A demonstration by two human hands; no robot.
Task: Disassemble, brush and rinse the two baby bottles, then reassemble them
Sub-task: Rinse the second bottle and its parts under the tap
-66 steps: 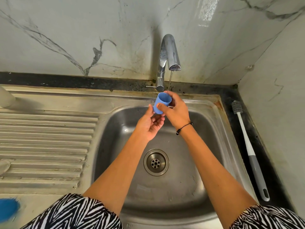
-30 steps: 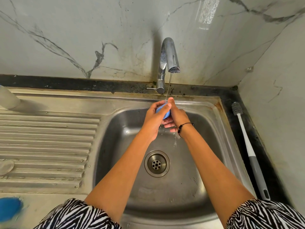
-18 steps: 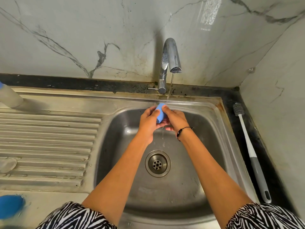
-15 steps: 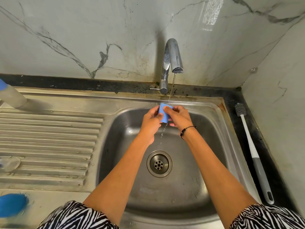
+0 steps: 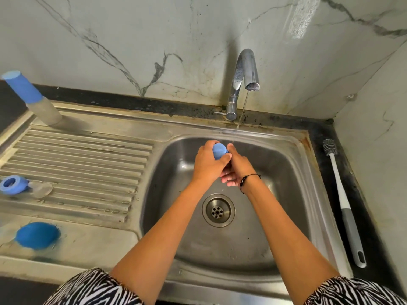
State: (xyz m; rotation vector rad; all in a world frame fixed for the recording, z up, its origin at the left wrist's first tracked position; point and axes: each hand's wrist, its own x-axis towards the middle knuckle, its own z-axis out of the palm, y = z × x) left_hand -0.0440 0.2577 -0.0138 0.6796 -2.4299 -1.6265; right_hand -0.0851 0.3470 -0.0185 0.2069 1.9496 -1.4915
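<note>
On the drainboard at left we see a capped bottle (image 5: 33, 100) standing far, a blue ring (image 5: 12, 184) with a clear teat (image 5: 40, 189) loose mid-way, and a blue piece (image 5: 37, 235) near us. Over the sink (image 5: 293, 194), our left hand (image 5: 208, 165) grips the blue cap (image 5: 219, 151) beside the tap's thin stream, the right hand (image 5: 239, 170) curled against it; whether it grips we cannot tell. We judge rinsing midway, reassembly still ahead; the brush (image 5: 343, 203) lies idle at right

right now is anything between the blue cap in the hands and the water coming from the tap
Nothing visible. The blue cap is held over the basin by the left hand and right hand. The thin stream from the tap falls just right of the cap, near the right hand's fingertip, with only open air between.
</note>
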